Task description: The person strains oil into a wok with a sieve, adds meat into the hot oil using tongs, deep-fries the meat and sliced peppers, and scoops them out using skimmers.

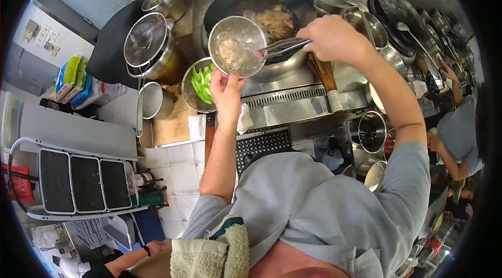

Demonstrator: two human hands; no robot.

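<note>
My left hand grips the near rim of a round metal bowl, thumb at its edge. A pale, wet lump of food lies inside the bowl. In my right hand is a pair of metal tongs, pointing left with the tips over the bowl's right side. A small reddish bit shows at the tips; I cannot tell if it is food. Just behind the bowl sits a large black wok on the stove. Golden-brown pieces lie in its bubbling oil.
Green sliced vegetables fill a round container left of the bowl. A pot with a strainer and a small saucepan stand farther left. Right of the wok are a bamboo brush and stacked pans. Other people work at both sides.
</note>
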